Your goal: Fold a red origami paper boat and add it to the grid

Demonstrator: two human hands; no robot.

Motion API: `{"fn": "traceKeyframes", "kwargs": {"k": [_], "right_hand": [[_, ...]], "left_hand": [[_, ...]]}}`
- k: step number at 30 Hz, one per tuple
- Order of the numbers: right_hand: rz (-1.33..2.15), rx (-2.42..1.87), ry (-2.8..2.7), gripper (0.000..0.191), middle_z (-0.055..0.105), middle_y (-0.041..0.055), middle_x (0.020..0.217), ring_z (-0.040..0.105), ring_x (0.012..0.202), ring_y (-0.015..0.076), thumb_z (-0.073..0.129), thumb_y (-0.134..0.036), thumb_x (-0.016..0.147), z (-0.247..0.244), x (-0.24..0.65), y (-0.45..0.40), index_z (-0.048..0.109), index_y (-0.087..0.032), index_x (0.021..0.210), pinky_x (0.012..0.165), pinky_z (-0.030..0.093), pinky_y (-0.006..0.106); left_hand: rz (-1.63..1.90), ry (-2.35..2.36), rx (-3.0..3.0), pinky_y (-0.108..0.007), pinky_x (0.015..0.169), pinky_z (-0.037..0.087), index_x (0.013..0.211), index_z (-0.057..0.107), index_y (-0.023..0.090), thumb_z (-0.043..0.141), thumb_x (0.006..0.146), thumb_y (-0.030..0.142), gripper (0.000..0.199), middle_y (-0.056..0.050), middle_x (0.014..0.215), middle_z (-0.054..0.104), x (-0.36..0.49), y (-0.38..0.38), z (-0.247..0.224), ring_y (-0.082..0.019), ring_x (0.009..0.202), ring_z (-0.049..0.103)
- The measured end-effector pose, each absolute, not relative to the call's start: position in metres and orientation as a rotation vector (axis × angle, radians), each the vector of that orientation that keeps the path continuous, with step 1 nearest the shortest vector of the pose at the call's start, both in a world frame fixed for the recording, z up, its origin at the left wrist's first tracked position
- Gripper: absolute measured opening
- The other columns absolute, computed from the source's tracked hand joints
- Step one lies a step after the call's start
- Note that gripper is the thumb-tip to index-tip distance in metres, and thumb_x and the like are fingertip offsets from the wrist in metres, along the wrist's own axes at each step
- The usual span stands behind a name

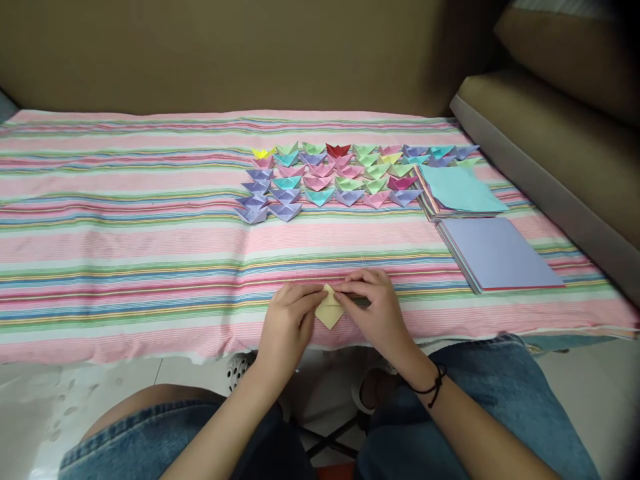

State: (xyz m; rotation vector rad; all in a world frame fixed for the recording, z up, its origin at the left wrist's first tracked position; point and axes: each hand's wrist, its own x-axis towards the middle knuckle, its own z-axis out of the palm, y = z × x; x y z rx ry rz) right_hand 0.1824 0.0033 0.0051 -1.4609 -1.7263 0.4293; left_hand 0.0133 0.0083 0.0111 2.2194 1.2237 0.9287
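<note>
A small folded piece of pale yellow paper (329, 313), diamond-shaped, is between my two hands near the front edge of the striped cloth. My left hand (293, 313) pinches its upper left side with thumb and fingers. From the other side, my right hand (375, 303), with a dark cord bracelet at the wrist, has thumb and fingertips closed on its upper right side. The fingertips cover part of the paper's top. Beyond the hands, several rows of small folded paper boats (317, 182) stand in many colours.
Two stacks of square paper lie at the right, one topped with a turquoise sheet (465, 189), the other with a lavender sheet (500, 253). Striped cloth (125, 267) covers the surface. A brown backrest (225, 53) rises behind, with brown cushions (560, 147) at the right.
</note>
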Motion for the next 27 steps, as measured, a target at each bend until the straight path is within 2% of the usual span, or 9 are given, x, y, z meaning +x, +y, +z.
{"fn": "traceKeyframes", "kwargs": {"k": [7, 19, 22, 27], "right_hand": [[0.386, -1.49, -1.698, 0.008, 0.064, 0.0042, 0.08, 0.052, 0.084, 0.0245, 0.066, -0.018, 0.076, 0.0078, 0.1786, 0.0032, 0.07, -0.024, 0.078, 0.076, 0.044, 0.04], [0.379, -1.484, -1.741, 0.014, 0.063, 0.0037, 0.078, 0.051, 0.083, 0.0225, 0.063, -0.018, 0.079, 0.0089, 0.1777, 0.0026, 0.073, -0.026, 0.082, 0.077, 0.043, 0.038], [0.374, -1.491, -1.756, 0.013, 0.063, 0.0038, 0.078, 0.051, 0.083, 0.0218, 0.063, -0.019, 0.079, 0.0091, 0.1782, 0.003, 0.074, -0.026, 0.083, 0.077, 0.043, 0.037], [0.368, -1.497, -1.766, 0.014, 0.063, 0.0032, 0.078, 0.051, 0.082, 0.0216, 0.063, -0.017, 0.079, 0.0087, 0.1784, 0.0033, 0.074, -0.026, 0.082, 0.076, 0.043, 0.037]], "left_hand": [[0.889, 1.279, 2.207, -0.039, 0.081, 0.047, 0.098, 0.067, 0.023, 0.049, 0.083, 0.006, 0.029, -0.005, 0.103, 0.067, 0.0157, 0.0082, 0.013, -0.022, 0.095, 0.059], [0.911, 1.324, 2.152, -0.037, 0.08, 0.047, 0.097, 0.069, 0.022, 0.043, 0.077, -0.003, 0.041, -0.007, 0.103, 0.06, 0.0171, 0.0092, 0.0122, -0.02, 0.093, 0.055], [0.925, 1.389, 2.257, -0.037, 0.076, 0.045, 0.093, 0.07, 0.022, 0.047, 0.078, 0.0, 0.036, -0.008, 0.103, 0.058, 0.0135, 0.0088, 0.014, -0.02, 0.089, 0.051], [0.86, 1.213, 2.685, -0.039, 0.08, 0.04, 0.1, 0.065, 0.019, 0.047, 0.083, 0.005, 0.029, -0.008, 0.104, 0.063, 0.0099, 0.0006, 0.0159, -0.023, 0.097, 0.05]]}}
